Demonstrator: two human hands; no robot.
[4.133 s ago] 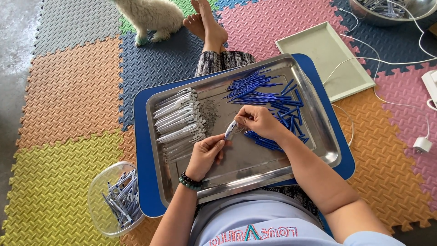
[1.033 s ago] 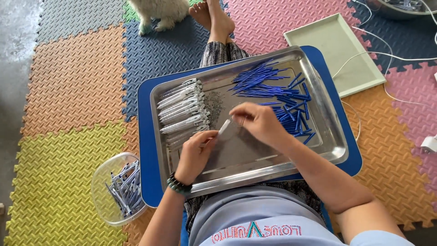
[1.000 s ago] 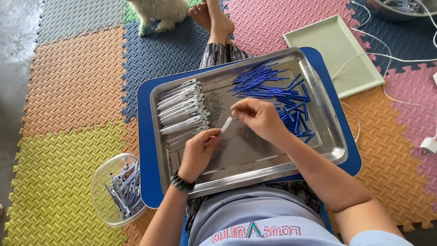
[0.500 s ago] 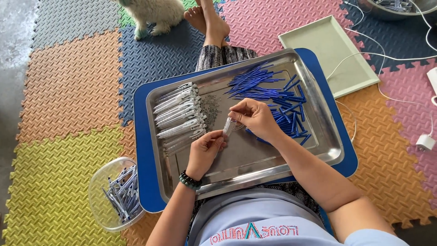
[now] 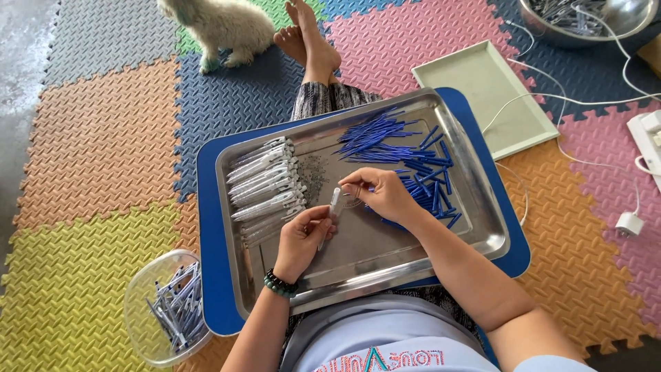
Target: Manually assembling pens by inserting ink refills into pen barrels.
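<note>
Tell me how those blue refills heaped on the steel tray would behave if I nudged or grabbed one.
The blue refills look thin and round, so one would probably roll or skid on the smooth metal tray. They seem light. Lying crisscrossed, one nudge likely shifts its neighbours. So slender, they may flex slightly.

Both forearms reach forward, hands meeting at centre. Left hand [image 5: 303, 238] curls palm-down, fingers pinched; right hand [image 5: 382, 196] is bent inward, fingertips pinched.

Interlocking foam floor mats [image 5: 89, 138] in orange, yellow, grey, blue, pink and green cover the floor, with bare concrete [image 5: 17, 41] at the upper left. A white dog [image 5: 220, 27] stands at the top; white cables [image 5: 585, 103] cross the mats at right.
</note>
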